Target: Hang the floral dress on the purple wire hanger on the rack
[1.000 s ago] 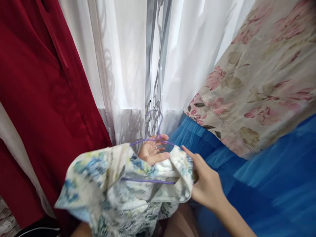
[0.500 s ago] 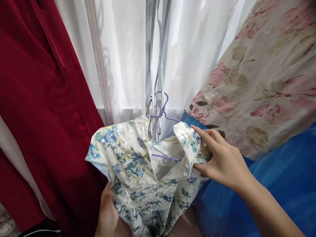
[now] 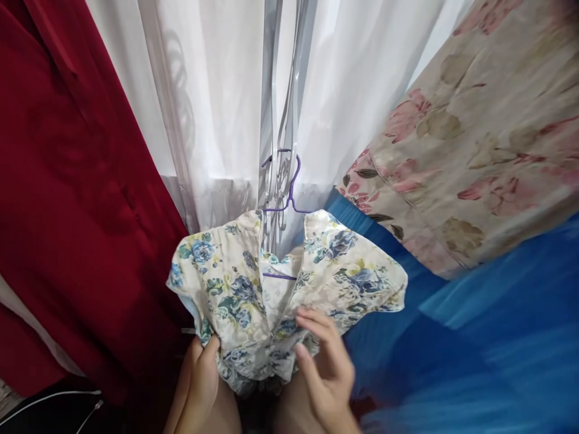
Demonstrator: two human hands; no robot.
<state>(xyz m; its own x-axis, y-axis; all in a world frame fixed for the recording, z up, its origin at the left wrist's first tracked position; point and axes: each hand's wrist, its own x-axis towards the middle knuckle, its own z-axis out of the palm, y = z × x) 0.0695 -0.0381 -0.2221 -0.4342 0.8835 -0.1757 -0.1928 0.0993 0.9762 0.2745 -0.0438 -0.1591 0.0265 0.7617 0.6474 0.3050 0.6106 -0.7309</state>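
A white top with blue, green and yellow flowers (image 3: 235, 283) hangs in front of me on a purple hanger (image 3: 291, 190). Both its shoulders lie spread over the hanger, and the lower bar shows inside the V-shaped neckline. My left hand (image 3: 201, 367) is closed on the top's side seam, below the left sleeve. At the front, just under the V, my right hand (image 3: 328, 367) is open with thumb and fingers apart. Its fingertips are at the fabric; whether they press on it I cannot tell. The top's lower part gathers between my hands.
Light metal rods with scrollwork (image 3: 275, 108) rise behind the hanger, before a white curtain (image 3: 217, 108). Red cloth (image 3: 90, 199) hangs on the left. Floral pink-and-beige cloth (image 3: 452, 157) and blue cloth (image 3: 474, 337) fill the right. A white cable (image 3: 54, 395) lies at the lower left.
My right hand has let go of the shoulder and collar at the right and moved down and left to the front. That shoulder now lies flat over the hanger. My left hand still holds the side.
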